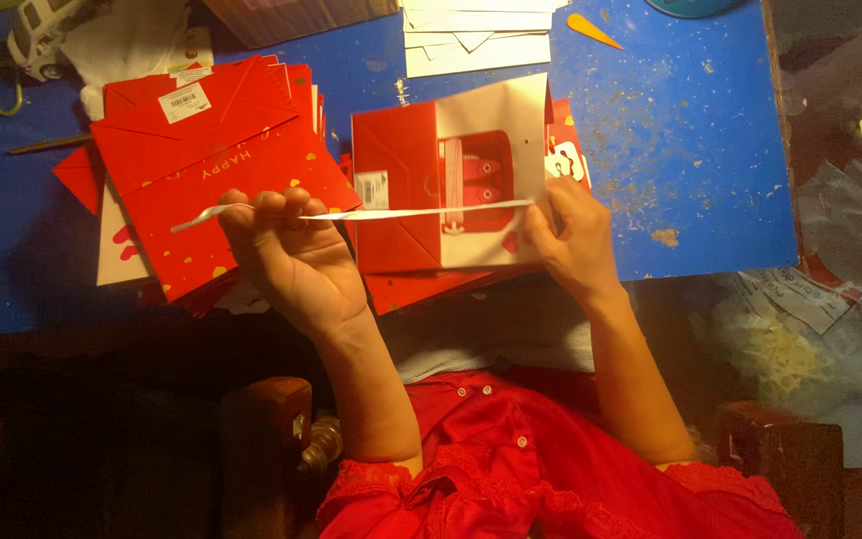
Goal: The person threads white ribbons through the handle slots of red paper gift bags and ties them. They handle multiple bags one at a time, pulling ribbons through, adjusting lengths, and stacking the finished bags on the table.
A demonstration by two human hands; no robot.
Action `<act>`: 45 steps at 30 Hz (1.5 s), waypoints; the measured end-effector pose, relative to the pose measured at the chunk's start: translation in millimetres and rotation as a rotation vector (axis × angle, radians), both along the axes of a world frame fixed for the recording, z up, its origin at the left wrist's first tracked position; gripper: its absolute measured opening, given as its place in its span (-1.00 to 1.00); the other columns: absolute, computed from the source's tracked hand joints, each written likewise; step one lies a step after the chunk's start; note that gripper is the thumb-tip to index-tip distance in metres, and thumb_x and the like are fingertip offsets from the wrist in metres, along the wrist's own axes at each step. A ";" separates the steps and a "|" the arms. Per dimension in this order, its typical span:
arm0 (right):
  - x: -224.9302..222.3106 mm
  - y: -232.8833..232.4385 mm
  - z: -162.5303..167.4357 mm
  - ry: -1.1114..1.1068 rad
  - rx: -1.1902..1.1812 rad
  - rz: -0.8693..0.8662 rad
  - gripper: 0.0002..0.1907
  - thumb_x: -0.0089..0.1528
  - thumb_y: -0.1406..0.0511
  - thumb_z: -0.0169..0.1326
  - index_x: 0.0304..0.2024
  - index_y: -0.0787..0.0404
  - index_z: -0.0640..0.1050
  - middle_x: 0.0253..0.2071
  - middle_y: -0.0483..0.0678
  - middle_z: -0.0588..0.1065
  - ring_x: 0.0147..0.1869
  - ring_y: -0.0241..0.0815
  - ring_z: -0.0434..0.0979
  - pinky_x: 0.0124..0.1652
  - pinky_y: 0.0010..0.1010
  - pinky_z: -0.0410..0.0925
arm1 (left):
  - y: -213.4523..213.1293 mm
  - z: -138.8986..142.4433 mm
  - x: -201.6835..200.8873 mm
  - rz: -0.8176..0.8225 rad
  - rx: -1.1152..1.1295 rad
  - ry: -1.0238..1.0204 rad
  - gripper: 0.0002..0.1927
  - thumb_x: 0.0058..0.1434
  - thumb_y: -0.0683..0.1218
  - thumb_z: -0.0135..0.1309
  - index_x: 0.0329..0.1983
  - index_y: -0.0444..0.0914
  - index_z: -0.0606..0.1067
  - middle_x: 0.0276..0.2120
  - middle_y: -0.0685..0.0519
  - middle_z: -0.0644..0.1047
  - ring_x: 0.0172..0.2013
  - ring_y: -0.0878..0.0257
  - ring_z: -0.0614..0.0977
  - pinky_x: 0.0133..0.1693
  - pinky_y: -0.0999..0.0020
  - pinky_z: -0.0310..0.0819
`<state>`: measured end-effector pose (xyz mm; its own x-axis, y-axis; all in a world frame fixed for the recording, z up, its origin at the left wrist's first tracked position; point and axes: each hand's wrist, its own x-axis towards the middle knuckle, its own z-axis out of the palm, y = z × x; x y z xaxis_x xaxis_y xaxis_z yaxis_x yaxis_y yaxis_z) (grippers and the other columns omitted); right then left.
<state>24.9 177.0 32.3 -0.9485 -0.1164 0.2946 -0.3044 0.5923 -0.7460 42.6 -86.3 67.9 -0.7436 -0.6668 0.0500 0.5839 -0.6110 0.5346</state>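
A white ribbon (351, 214) is stretched taut between both hands above a blue table (690, 150); its left end is pinched in the clenched left hand (286, 250), its right end is gripped by the right hand (571, 235); a flat red paper bag (451, 185) is lain just beneath; a red bag stack (207, 150) is set left of it
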 end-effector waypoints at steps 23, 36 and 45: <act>-19.6 3.2 -1.2 -0.109 -0.193 -0.049 -0.52 0.36 0.29 0.08 0.33 0.24 0.44 -0.09 0.05 0.62 -0.14 -0.22 0.65 -0.13 -0.38 0.47 | 99.7 -39.6 -52.0 -0.262 -1.548 -0.370 -0.83 0.28 0.00 0.16 -0.26 -0.17 0.65 -0.39 -0.02 0.65 -0.39 0.08 0.68 -0.31 0.19 0.52; -18.9 10.3 -15.8 -0.066 -0.157 -0.003 -0.49 0.33 0.34 0.10 0.34 0.26 0.44 -0.01 0.13 0.59 0.06 -0.11 0.62 0.06 -0.34 0.41 | 98.8 -43.4 -55.7 -0.303 -1.506 -0.401 -0.81 0.30 0.02 0.15 -0.23 -0.17 0.65 -0.41 -0.02 0.65 -0.38 0.09 0.70 -0.32 0.20 0.54; -21.6 10.6 -22.1 -0.051 -0.130 0.012 -0.53 0.32 0.36 0.10 0.29 0.29 0.49 0.07 0.15 0.60 0.04 -0.13 0.63 0.05 -0.34 0.42 | 110.1 -42.3 -49.3 -0.100 -1.486 -0.297 -0.91 0.31 -0.09 0.17 -0.23 -0.20 0.60 -0.34 0.00 0.65 -0.32 0.10 0.69 -0.26 0.24 0.54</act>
